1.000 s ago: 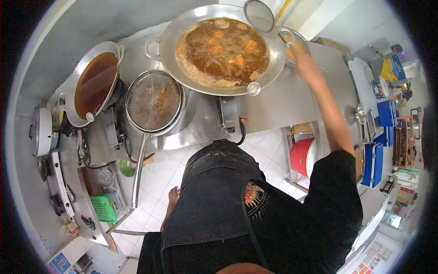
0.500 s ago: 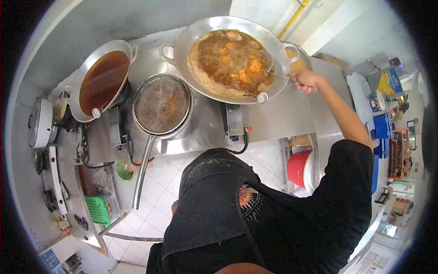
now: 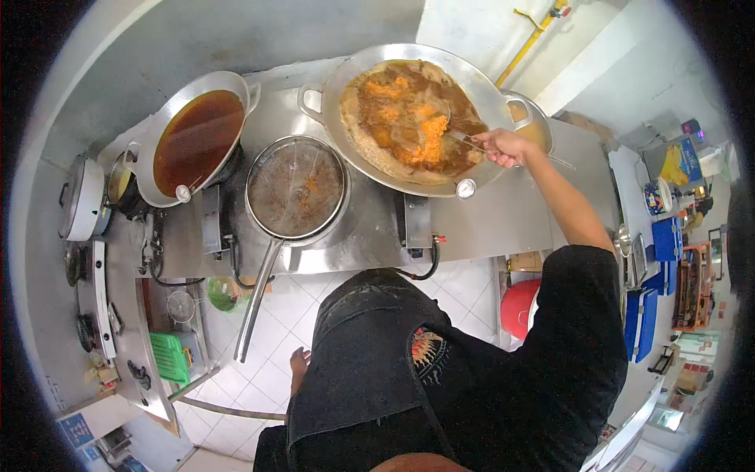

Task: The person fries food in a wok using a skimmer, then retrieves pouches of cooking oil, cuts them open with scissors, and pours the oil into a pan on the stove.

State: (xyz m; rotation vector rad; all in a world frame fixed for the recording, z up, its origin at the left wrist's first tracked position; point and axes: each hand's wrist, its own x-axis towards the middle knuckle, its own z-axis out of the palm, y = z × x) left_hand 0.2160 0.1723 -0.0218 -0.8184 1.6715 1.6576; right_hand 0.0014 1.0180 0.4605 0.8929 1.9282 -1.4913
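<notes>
My right hand (image 3: 505, 147) is closed around the handle of a long thin metal utensil (image 3: 470, 141). Its far end dips into the large wok (image 3: 314, 102) of bubbling brown oil, so its head is hard to make out. Orange battered pieces (image 3: 430, 140) float in the oil beside it, with pale foam along the near left side. A dial thermometer (image 3: 465, 188) sits at the wok's front rim, below my right hand. My left hand (image 3: 300, 360) hangs low beside the black cap, partly hidden, and its fingers are unclear.
A round mesh strainer (image 3: 297, 187) with brown crumbs rests over a pot, its long handle jutting past the counter edge. Left of it stands a second wok (image 3: 222, 81) of dark oil with a thermometer (image 3: 183, 193). A red container (image 3: 519, 308) is under the counter; blue boxes (image 3: 667, 238) stand right.
My right hand has moved slightly left with the utensil. More orange pieces show at the surface, gathered near the utensil. My left hand has come more into view, and the whole view has shifted.
</notes>
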